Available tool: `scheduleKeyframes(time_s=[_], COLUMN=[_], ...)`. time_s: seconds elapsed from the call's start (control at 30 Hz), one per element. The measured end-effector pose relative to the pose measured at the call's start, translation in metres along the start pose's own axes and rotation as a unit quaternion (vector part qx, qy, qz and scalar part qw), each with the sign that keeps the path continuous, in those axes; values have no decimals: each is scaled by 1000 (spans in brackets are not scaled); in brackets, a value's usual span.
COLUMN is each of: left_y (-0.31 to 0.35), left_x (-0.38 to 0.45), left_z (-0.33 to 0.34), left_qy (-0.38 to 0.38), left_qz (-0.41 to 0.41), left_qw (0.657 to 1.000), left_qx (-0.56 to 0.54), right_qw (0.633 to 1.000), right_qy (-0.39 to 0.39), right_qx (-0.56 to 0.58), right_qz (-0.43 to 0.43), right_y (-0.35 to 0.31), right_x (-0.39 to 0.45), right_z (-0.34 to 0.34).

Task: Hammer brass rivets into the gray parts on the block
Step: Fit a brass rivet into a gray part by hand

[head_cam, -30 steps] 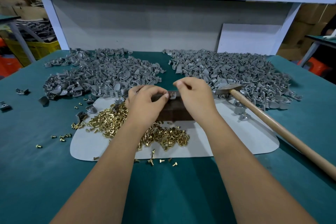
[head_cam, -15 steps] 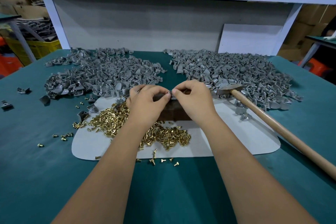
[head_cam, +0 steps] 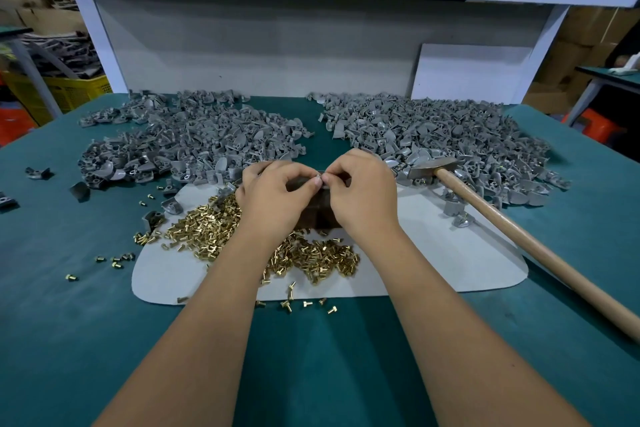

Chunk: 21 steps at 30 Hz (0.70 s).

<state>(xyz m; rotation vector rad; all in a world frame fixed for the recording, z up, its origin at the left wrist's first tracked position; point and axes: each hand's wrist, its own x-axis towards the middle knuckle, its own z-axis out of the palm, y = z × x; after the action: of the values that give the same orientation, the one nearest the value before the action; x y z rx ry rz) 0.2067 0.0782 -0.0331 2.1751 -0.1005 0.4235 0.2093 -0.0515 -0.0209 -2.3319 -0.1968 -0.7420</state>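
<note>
now both hands meet over block (head_cam: 320, 210), i think to seat rivet in gray part before any hit. left hand (head_cam: 277, 196) and right hand (head_cam: 362, 191) curl, fingertips pinching small gray part (head_cam: 321, 180) between them on block top. i cannot see rivet itself. hammer (head_cam: 485, 210) lies free at right, near. loose rivets (head_cam: 311, 258) heaped just before block.

Arms: two bare arms, no sleeves showing.
Left hand (head_cam: 277, 198): bare, no glove.
Right hand (head_cam: 363, 194): bare, no glove.
</note>
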Motion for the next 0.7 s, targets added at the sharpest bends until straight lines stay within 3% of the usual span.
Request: scheduleKeyframes(time_s=[0.43,0.7], left_y=[2,4], left_x=[0,0], left_z=[1,1], left_qy=[-13,-12], left_qz=[-4,-8], left_qw=[1000,1000], left_qx=[0,-1], right_qw=[992,987], right_qy=[-64,-106], right_qx=[-2,-18], right_qz=[108,116], right_y=[-13,-13], right_x=[6,14], right_z=[-8,-14])
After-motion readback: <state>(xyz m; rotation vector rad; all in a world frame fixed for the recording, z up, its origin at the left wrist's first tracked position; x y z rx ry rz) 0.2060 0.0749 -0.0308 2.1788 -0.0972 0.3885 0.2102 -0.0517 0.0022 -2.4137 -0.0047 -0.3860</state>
